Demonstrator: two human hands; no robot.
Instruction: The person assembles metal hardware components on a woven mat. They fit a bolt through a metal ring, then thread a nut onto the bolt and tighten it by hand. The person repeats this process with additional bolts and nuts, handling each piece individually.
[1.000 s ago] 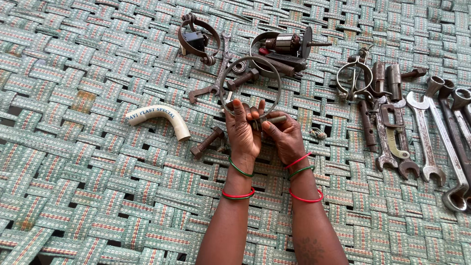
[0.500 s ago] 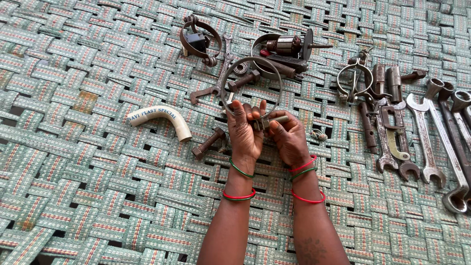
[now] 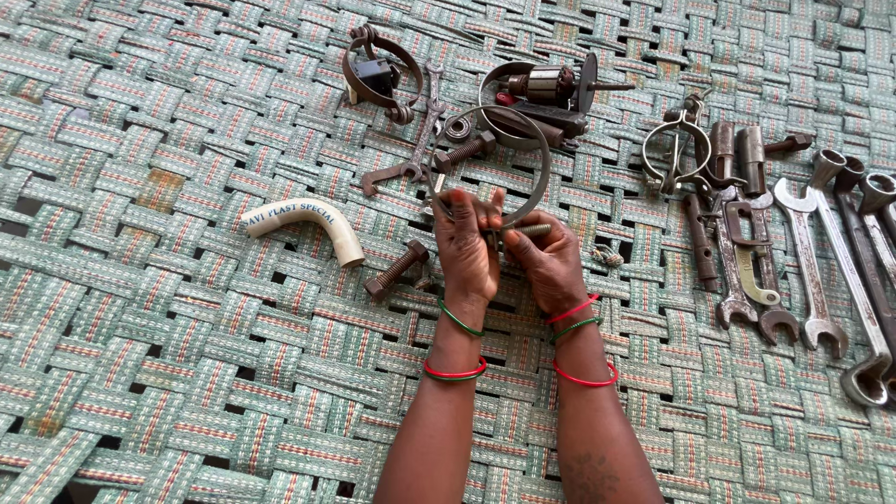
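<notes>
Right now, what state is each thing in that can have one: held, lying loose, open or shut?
left hand: shut on the metal band clamp.
right hand: pinching the clamp's bolt end.
metal band clamp: held, its loop lifted over the mat.
white pipe elbow: lying loose, untouched.
large bolt: lying flat beside the left hand.
motor armature: on its side.
spanners: laid side by side, untouched.
woven mat: spread flat.

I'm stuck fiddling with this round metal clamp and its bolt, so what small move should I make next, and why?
Probably turn the bolt a little further with the right hand while the left hand steadies the band. Both hands pinch the metal clamp ring at its joined ends, where the threaded bolt sticks out sideways. Whether it has caught a nut is hidden by the fingers.
</notes>
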